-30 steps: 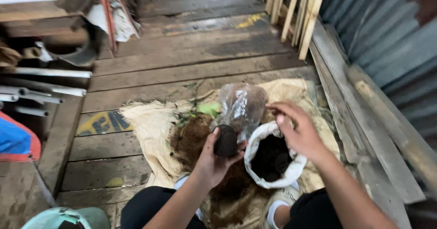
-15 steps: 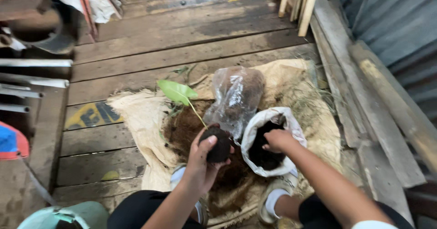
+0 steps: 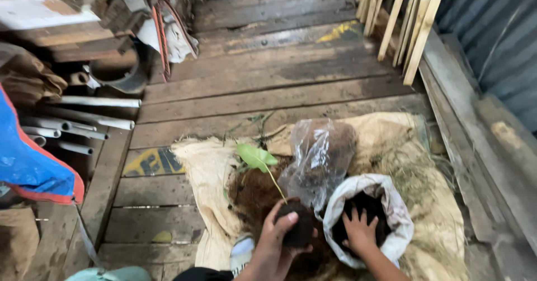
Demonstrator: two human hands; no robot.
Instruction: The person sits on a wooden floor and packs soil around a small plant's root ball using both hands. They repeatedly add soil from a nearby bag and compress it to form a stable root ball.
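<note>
Sacking [image 3: 207, 163] of pale burlap covers the plank floor [image 3: 268, 74] where the work goes on, and since a moment ago the view has dropped and closed in on it, so the heap of brown fibre [image 3: 251, 194] now sits mid-frame. On that sacking, the clear plastic bag [image 3: 319, 158], which half a second back stood over the seedling, now slumps behind it against the heap. The white sack [image 3: 391, 214] of dark soil stands open just beside it, to the right. The right hand [image 3: 358, 233], which was raised over the sack a second ago, has gone down into its mouth; its fingers spread flat on the dark soil [image 3: 369, 205], and whether they have gathered any I cannot tell. The left hand [image 3: 277, 239] stays curled around the dark root ball [image 3: 296, 230] of the seedling [image 3: 257, 158], thumb across the front, stem upright and one green leaf on top. Judging by this, soil is being fetched for the ball while it is held steady.

Around them: grey pipes [image 3: 84, 124] and a blue tarp [image 3: 28, 163] to the left, scrap boards [image 3: 45, 12] beyond, wooden slats [image 3: 408, 24] leaning at the right by a corrugated wall [image 3: 492, 40]. Dry grass [image 3: 414, 172] litters the sacking. The limp bag, touching the sack's rim, crowds the hands most closely.
</note>
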